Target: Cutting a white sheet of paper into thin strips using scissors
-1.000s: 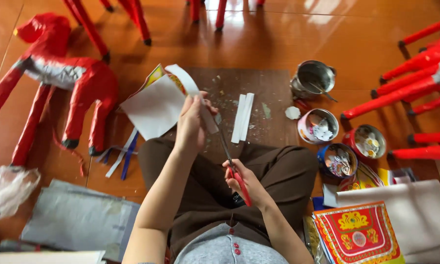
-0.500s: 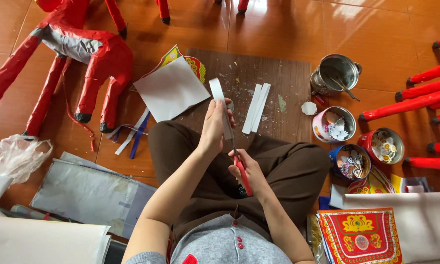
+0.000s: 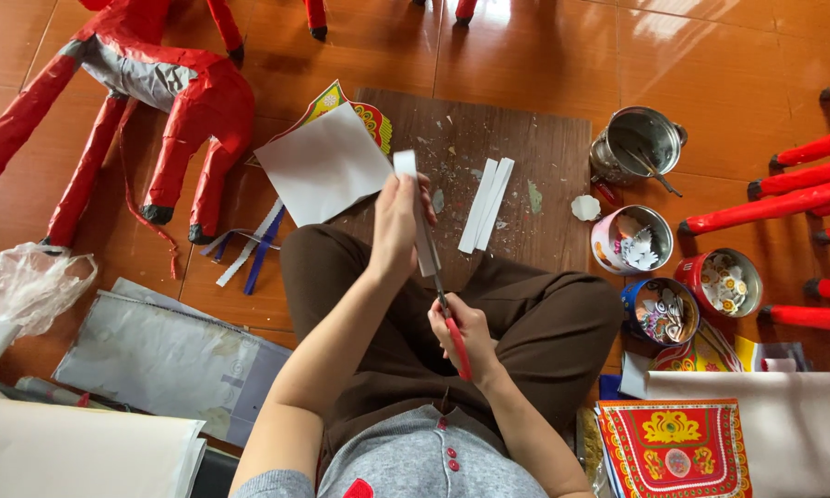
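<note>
i see the left hand (image 3: 396, 226) closed around a narrow white paper strip (image 3: 417, 214), holding it upright above the lap. the right hand (image 3: 461, 332) is closed on the red-handled scissors (image 3: 447, 314), and their blades touch the near end of the strip. beyond the hands, two cut white strips (image 3: 487, 205) lie on the brown board (image 3: 544, 157) on the floor. to the right stand small tins (image 3: 632, 240) with paper pieces. a red paper horse (image 3: 170, 88) stands far left.
</note>
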